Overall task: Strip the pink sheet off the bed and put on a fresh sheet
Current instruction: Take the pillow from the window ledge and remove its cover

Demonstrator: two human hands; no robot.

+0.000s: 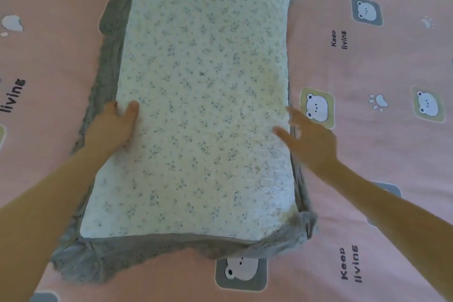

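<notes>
The pillow [203,105] lies down the middle of the frame on the pink sheet [392,154], which covers the bed on every side. The left grip [111,127] is clamped on the pillow's left edge, thumb on top. The right grip [311,140], fingers apart and blurred, reaches at the right edge; I cannot tell if it touches. The step looks like clearing the bed before stripping. Next, the right grip must close so both can lift the pillow off the sheet

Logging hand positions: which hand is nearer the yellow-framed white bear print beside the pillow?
Right. The right hand is just beside that bear print; the left hand grips the speckled white pillow's opposite edge.
</notes>
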